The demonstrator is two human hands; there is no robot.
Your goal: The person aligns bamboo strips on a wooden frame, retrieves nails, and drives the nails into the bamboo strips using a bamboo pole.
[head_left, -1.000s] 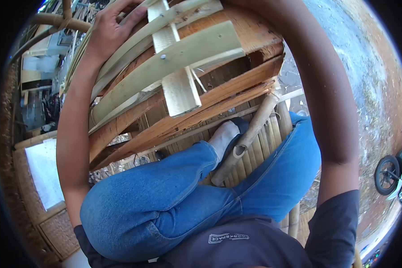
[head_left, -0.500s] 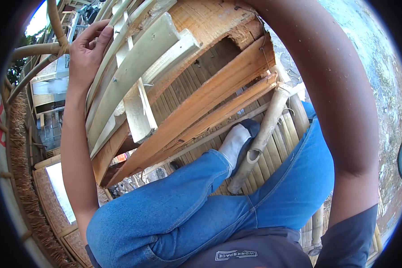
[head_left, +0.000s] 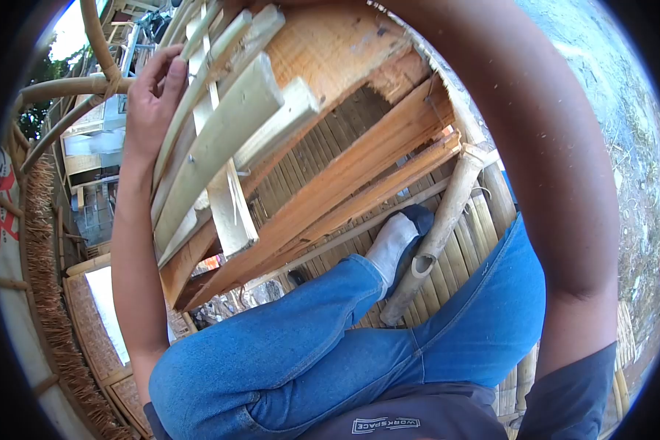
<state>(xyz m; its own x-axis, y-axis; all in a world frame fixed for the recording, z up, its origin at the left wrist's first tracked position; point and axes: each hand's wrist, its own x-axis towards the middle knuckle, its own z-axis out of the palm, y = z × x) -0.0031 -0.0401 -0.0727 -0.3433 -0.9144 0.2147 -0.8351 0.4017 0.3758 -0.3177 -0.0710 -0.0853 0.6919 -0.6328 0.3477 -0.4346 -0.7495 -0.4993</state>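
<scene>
One hand (head_left: 154,95) shows, the left, pressed on a bundle of three pale bamboo slats (head_left: 220,147) nailed across one flat crosspiece (head_left: 231,205). Under the bundle run two long reddish wooden boards (head_left: 359,176), side by side, above one slatted bamboo floor (head_left: 447,257). One hollow bamboo pole (head_left: 440,227) lies on that floor beside one white-socked foot (head_left: 392,242), and two jeans-clad legs (head_left: 330,345) fill the lower edge.

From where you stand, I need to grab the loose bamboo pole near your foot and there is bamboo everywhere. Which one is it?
Start at the slatted bamboo platform under the bent leg in blue jeans. Just right of the white sock, one thick round bamboo pole lies slanted across the flat slats. Its near end is cut open and hollow, unlike the split strips around it.
</scene>
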